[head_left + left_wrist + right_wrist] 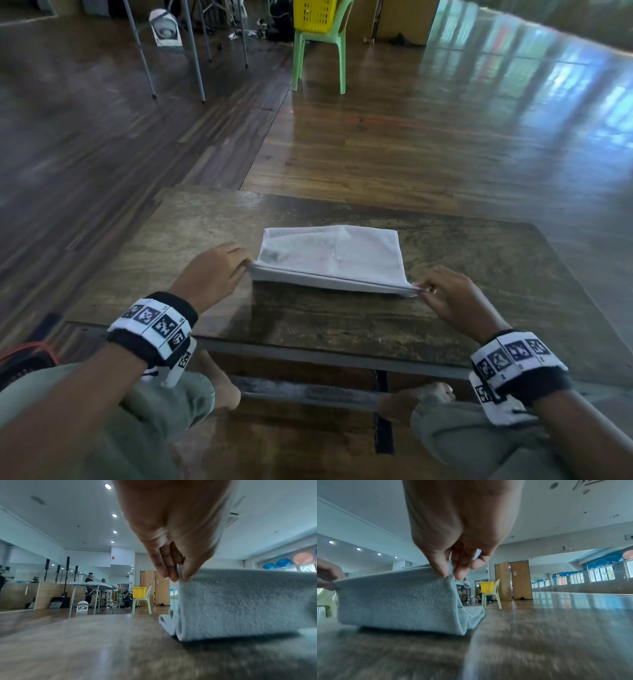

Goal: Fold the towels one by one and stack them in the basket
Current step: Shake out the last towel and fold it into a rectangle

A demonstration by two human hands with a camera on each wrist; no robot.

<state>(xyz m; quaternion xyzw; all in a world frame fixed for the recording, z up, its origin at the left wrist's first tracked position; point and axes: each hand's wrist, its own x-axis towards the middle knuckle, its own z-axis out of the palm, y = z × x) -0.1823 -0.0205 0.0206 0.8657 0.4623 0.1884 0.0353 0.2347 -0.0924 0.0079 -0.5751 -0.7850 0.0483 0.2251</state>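
A white towel (332, 255) lies partly folded in the middle of the dark wooden table (479, 274). Its near edge is lifted off the tabletop. My left hand (248, 264) pinches the near left corner, and my right hand (423, 289) pinches the near right corner. In the left wrist view the towel (240, 601) hangs from my fingertips (178, 577) with its folded layers resting on the table. The right wrist view shows the towel (399, 601) held up the same way under my right fingers (443, 573). The yellow basket (314, 14) sits on a green chair far across the floor.
The green plastic chair (320, 51) stands well beyond the table on the polished wood floor. Metal table legs (171, 48) and a small white fan (165, 29) are at the far left. Other people stand by a folding table (91, 584) in the background.
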